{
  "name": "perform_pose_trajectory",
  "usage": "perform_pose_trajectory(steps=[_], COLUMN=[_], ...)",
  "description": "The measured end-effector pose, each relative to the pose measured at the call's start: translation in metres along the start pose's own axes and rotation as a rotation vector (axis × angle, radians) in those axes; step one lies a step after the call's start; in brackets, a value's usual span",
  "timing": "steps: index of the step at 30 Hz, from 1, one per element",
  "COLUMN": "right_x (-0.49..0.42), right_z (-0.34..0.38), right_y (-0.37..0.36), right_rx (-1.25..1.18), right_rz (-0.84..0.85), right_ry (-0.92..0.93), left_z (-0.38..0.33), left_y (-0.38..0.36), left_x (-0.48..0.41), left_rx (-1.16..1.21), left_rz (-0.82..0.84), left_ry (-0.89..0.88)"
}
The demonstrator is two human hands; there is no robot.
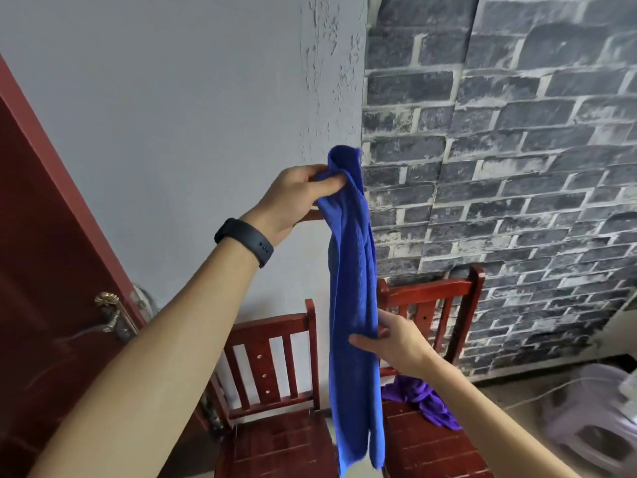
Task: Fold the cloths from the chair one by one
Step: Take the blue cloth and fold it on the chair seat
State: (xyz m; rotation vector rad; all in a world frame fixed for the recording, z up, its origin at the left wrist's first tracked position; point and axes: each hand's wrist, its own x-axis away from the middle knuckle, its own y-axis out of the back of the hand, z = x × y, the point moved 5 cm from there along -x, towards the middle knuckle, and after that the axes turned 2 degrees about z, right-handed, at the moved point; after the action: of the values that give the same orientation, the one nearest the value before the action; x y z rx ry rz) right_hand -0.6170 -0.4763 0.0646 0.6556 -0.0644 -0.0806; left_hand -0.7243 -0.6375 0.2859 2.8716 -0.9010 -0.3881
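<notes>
Head-camera view: we hold a blue cloth [351, 270] up in the air, the left hand [296, 198] clenched around its top end and the right hand [396, 339] pinching its edge lower down. It hangs long in front of two red wooden chairs [275, 367] — a purple cloth [424, 401] lies crumpled on the right chair's seat.

No text, label, brand, number or sign can be read anywhere in this view.
</notes>
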Motion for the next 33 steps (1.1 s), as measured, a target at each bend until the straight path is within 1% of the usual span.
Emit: perform_pose_trajectory(steps=[2, 3, 6, 7, 9, 10, 11, 12, 14, 16, 18, 20, 23, 25, 27, 31, 33], right_x=[-0.003, -0.005, -0.007, -0.009, -0.014, -0.015, -0.017, -0.018, -0.017, -0.013, -0.007, 0.0, 0.005, 0.006, 0.005, 0.004, 0.004], right_z=[0.008, 0.012, 0.026, 0.027, 0.027, 0.025, 0.022, 0.019, 0.011, 0.002, -0.003, -0.008, -0.008, -0.006, -0.006, 0.0, 0.002], right_y=[0.004, 0.008, 0.018, 0.02, 0.021, 0.018, 0.011, 0.003, -0.017, -0.027, -0.043, -0.057, -0.071, -0.077, -0.083, -0.093, -0.095], right_rx=[0.029, 0.029, -0.08, -0.139, -0.245, -0.293, -0.36, -0.455, -0.693, -0.866, -0.858, -0.784, -0.67, -0.654, -0.662, -0.712, -0.722], right_rz=[-0.129, -0.18, -0.24, -0.244, -0.248, -0.224, -0.171, -0.103, 0.031, 0.105, 0.215, 0.276, 0.217, 0.174, 0.16, 0.197, 0.154], right_ry=[0.029, 0.045, 0.043, 0.036, -0.02, -0.062, -0.107, -0.163, -0.262, -0.288, -0.264, -0.25, -0.19, -0.173, -0.171, -0.202, -0.225], left_z=[0.0, 0.01, 0.08, 0.112, 0.166, 0.184, 0.199, 0.208, 0.219, 0.222, 0.231, 0.239, 0.248, 0.249, 0.247, 0.244, 0.242], left_y=[0.007, 0.01, 0.01, 0.003, -0.02, -0.031, -0.039, -0.044, -0.041, -0.035, -0.023, -0.016, -0.013, -0.012, -0.009, -0.001, 0.002], left_x=[-0.013, -0.016, 0.006, 0.023, 0.063, 0.081, 0.095, 0.103, 0.111, 0.11, 0.116, 0.123, 0.128, 0.127, 0.127, 0.132, 0.134], left_rx=[0.028, -0.001, -0.25, -0.305, -0.328, -0.309, -0.287, -0.274, -0.3, -0.279, -0.195, -0.159, -0.204, -0.233, -0.314, -0.549, -0.627], left_rz=[-0.069, -0.11, -0.21, -0.202, -0.094, -0.041, -0.023, -0.033, -0.106, -0.16, -0.191, -0.189, -0.148, -0.13, -0.131, -0.132, -0.132], left_ry=[-0.003, 0.039, 0.274, 0.34, 0.442, 0.478, 0.486, 0.46, 0.387, 0.339, 0.347, 0.356, 0.381, 0.392, 0.397, 0.374, 0.367])
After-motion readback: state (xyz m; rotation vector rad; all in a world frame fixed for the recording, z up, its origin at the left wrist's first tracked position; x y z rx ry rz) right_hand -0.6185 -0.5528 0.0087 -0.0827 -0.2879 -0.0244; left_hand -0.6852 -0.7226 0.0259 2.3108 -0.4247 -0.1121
